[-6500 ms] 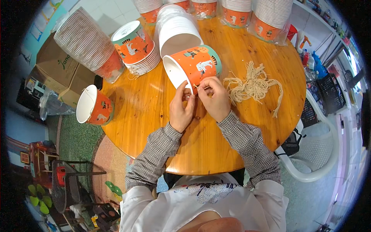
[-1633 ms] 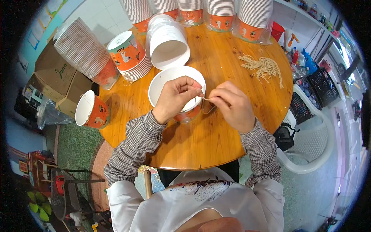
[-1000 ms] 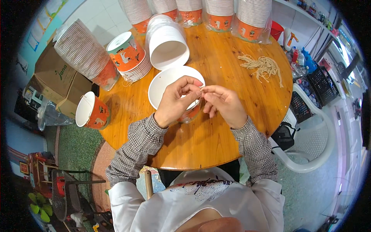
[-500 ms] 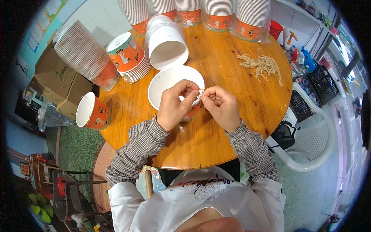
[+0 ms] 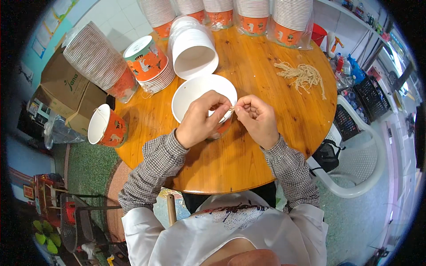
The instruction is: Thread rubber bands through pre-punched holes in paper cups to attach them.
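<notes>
A white-lined paper bucket (image 5: 185,98) with an orange printed outside stands upright on the table in front of me. At its right rim, my left hand (image 5: 200,117) and my right hand (image 5: 259,120) meet, fingertips pinched on a short bit of thin beige cord (image 5: 231,108). The fingers partly hide the cord and that side of the rim. Further right lies a loose heap of beige cord (image 5: 304,75). To the left, another orange paper bucket (image 5: 116,129) leans near the table's edge, with a cord across its mouth.
The round wooden table (image 5: 266,73) carries bagged stacks of buckets (image 5: 290,35) along its far edge. A white nested stack (image 5: 195,53) lies on its side behind my bucket. An upside-down stack (image 5: 146,62) and cardboard box (image 5: 64,82) stand left; a white plastic chair (image 5: 361,177) stands right.
My right hand has shifted slightly to the right, and the fingertips remain at the bucket's rim. Everything on the table appears shifted slightly with the view.
</notes>
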